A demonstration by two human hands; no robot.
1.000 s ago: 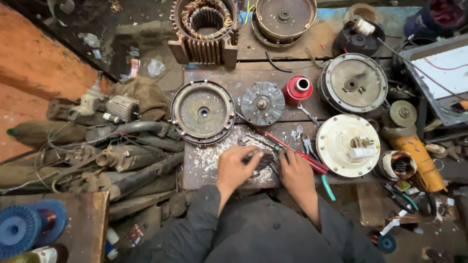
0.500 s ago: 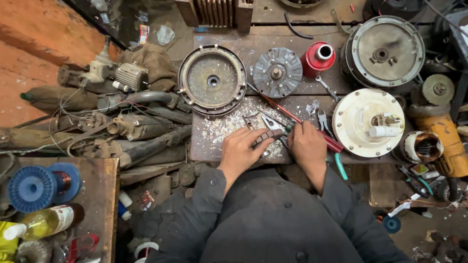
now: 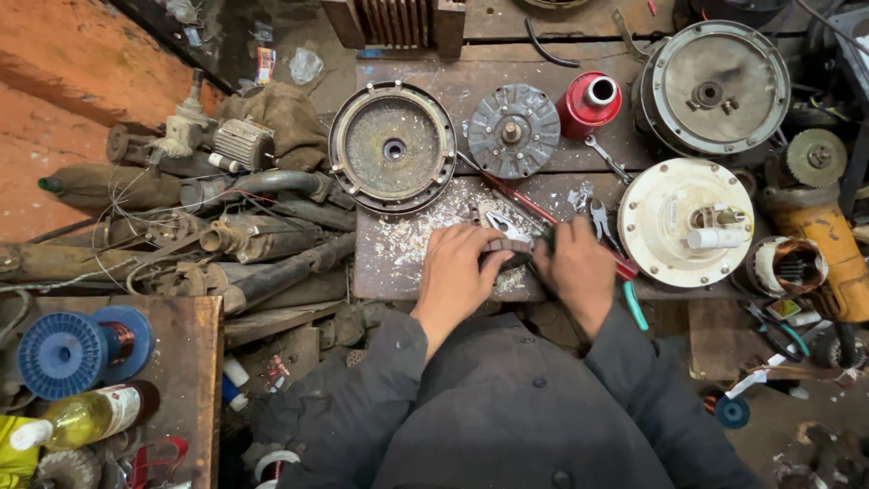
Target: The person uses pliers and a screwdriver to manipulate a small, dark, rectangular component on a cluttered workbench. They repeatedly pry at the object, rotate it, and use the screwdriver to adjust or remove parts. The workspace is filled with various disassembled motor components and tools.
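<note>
Small, dark and ring-shaped, the motor part (image 3: pixel 503 254) is held down on the scratched metal plate (image 3: pixel 398 263) in the middle of the bench, at about 5 o'clock from the big round end cover (image 3: pixel 392 148). It is gripped by the left hand (image 3: pixel 457 272), while the right hand (image 3: pixel 579 270) is closed around a red-handled tool (image 3: pixel 516 195) pointing toward 10 o'clock. Scraping or prying looks like the step in hand; a firm hold and small, careful pushes seem called for next.
</note>
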